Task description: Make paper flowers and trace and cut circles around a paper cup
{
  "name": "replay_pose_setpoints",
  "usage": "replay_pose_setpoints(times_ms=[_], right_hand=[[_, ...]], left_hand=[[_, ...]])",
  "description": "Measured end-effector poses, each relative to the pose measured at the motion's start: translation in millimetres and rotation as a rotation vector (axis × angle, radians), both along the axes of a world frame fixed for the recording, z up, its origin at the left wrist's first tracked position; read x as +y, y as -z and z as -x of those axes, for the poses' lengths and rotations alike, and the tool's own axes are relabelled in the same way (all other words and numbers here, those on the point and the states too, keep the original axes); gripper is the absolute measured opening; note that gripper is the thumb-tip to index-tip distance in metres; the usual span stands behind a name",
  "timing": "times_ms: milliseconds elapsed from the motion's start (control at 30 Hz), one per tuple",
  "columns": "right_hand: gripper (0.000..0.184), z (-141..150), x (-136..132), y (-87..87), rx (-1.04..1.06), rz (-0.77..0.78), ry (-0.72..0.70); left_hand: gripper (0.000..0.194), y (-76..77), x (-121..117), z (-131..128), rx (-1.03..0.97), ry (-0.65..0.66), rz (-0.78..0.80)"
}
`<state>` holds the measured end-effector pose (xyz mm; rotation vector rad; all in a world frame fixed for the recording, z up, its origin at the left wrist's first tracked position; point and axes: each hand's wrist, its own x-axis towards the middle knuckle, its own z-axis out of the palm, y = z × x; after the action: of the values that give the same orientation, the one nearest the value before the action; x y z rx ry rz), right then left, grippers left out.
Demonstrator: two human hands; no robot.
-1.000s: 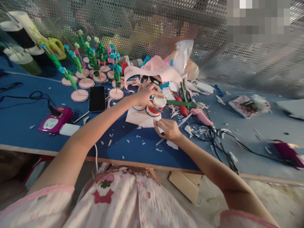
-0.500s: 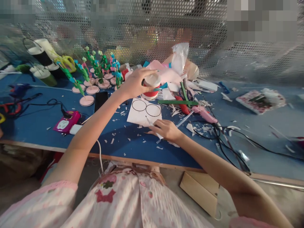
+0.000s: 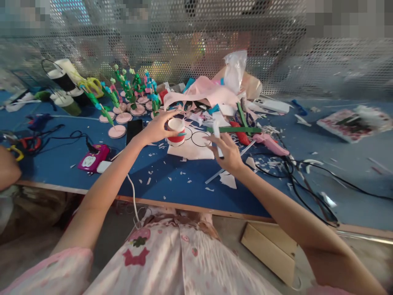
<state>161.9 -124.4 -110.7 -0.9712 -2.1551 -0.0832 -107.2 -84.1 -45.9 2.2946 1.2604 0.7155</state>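
My left hand [image 3: 158, 128] grips a small white cup with a red band [image 3: 176, 132], standing it on the left part of a white sheet [image 3: 196, 150] that bears two drawn black circles. My right hand [image 3: 226, 152] is raised just right of the sheet, fingers closed round a white marker pen [image 3: 217, 135] held upright. Both hands hover over the blue table [image 3: 172, 182], which is strewn with small paper scraps.
Craft flowers on pink round bases [image 3: 123, 102] stand at the back left beside a black phone [image 3: 134, 129] and a magenta device [image 3: 93, 157]. Pink foam [image 3: 202, 92] and green strips [image 3: 235, 129] pile up behind. Black cables [image 3: 303, 180] lie to the right. Another person's arm [image 3: 7, 168] shows at far left.
My left hand brought the cup from behind the sheet down onto its left side. My right hand lifted off the table and raised the marker upright.
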Motion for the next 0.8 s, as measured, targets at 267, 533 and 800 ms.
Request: replay_pose_setpoints(times_ms=[267, 533, 800], right_hand=[[0.014, -3, 10, 3.9, 0.110, 0.081, 0.072], [0.025, 2, 4, 8.3, -0.021, 0.092, -0.091], [0.048, 3, 11, 10.5, -0.131, 0.169, -0.015]], left_hand=[[0.075, 12.0, -5, -4, -0.013, 0.160, 0.103], [0.061, 20.0, -5, -4, -0.048, 0.150, 0.056], [0.071, 23.4, -3, 2, -0.031, 0.212, 0.095]])
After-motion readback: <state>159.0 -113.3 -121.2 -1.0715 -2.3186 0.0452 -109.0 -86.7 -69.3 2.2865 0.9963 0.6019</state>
